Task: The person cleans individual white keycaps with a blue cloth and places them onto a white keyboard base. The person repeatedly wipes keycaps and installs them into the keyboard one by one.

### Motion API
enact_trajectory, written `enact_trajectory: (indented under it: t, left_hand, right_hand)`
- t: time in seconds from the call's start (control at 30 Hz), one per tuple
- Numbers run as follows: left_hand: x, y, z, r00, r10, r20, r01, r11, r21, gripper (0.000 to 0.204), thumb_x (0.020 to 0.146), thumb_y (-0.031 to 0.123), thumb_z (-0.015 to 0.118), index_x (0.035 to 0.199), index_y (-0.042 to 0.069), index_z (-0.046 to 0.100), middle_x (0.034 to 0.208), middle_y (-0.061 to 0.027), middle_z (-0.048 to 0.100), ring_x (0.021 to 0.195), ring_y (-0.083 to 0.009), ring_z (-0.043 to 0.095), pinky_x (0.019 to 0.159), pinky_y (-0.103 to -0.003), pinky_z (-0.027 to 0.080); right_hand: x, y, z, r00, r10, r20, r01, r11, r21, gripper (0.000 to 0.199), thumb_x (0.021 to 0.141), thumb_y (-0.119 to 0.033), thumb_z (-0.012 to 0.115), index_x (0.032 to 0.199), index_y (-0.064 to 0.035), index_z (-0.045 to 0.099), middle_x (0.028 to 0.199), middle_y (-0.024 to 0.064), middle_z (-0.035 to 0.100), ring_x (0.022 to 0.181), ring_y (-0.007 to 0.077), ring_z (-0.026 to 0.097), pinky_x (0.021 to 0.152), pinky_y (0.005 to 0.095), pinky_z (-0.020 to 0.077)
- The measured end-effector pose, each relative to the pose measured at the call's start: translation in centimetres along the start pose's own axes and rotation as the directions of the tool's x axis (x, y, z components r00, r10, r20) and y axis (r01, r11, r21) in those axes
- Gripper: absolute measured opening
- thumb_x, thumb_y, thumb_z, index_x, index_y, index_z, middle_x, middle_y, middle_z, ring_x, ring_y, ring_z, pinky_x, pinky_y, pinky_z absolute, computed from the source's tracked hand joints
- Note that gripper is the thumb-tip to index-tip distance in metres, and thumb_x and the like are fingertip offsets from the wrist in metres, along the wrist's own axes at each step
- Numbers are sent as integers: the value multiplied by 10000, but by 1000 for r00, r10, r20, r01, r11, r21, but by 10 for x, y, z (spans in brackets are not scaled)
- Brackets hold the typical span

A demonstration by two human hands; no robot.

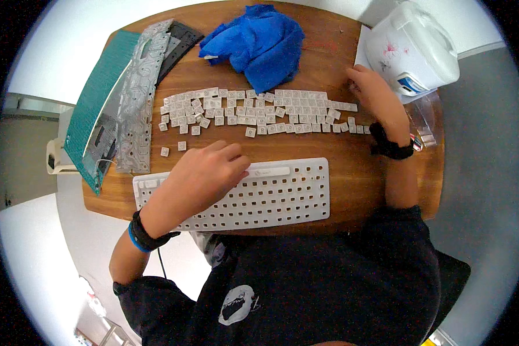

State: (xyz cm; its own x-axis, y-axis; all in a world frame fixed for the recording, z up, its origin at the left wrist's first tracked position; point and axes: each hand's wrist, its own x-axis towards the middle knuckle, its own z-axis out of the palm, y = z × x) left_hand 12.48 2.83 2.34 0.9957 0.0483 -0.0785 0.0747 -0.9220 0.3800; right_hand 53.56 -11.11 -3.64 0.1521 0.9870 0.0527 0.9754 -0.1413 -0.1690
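A white keyboard housing [282,199] with rows of square holes lies near the table's front edge. Over its upper middle rests my left hand [210,170], fingers curled together near the raised strip [271,172]; what they hold, if anything, is hidden. Beyond the housing, many loose white keycaps [300,109] spread in uneven rows, with a few single ones at their left end. My right hand [375,92] is raised at the far right, between the keycaps and a white rice cooker [409,49]. Its fingers are bent inward, and I cannot make out anything in them.
A crumpled blue cloth [259,43] lies at the back. Along the left, a green mat [101,95] carries a clear keyboard membrane [138,109] and a dark plate [179,49]. Clear plastic packaging [425,118] sits by the right edge.
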Motion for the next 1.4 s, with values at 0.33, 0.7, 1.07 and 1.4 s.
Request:
enact_trajectory:
  t: [0.33,0.7,1.07,1.4]
  left_hand:
    - [27,-8,-25,917,-78,-392,-62,941,-333,274,1001,87,730,1272,54,697,1144,-148,742,1043,-358,744,858,-427,626]
    - [100,-18,-31,941,-211,-264,-82,616,-783,316,1154,224,594,1317,-37,667,1122,-57,753,1036,-111,701,928,-307,603]
    - [99,-46,-31,875,-407,-262,-93,389,-916,389,1121,261,665,1412,8,713,1225,-57,778,1067,-109,715,962,-274,603]
    - [91,-90,-47,751,-623,-218,-72,250,-966,310,1071,230,741,1354,105,751,1134,40,716,789,4,501,585,-167,346]
  right_hand:
    - [7,-21,-26,999,28,41,-26,999,-44,279,938,2,642,1216,-21,618,1185,247,659,1128,481,646,933,550,553]
    - [41,-148,-70,876,-345,-339,466,789,401,233,935,-59,736,1132,-34,614,1110,171,615,1029,394,655,879,446,555]
    - [74,-126,-63,848,-323,-419,474,817,330,572,876,-248,867,1363,-74,621,1278,199,631,1245,387,631,1049,484,529]
    - [156,-75,-24,930,-342,-131,346,938,2,541,934,-258,808,1407,-81,614,1388,187,665,1251,423,660,1059,512,554]
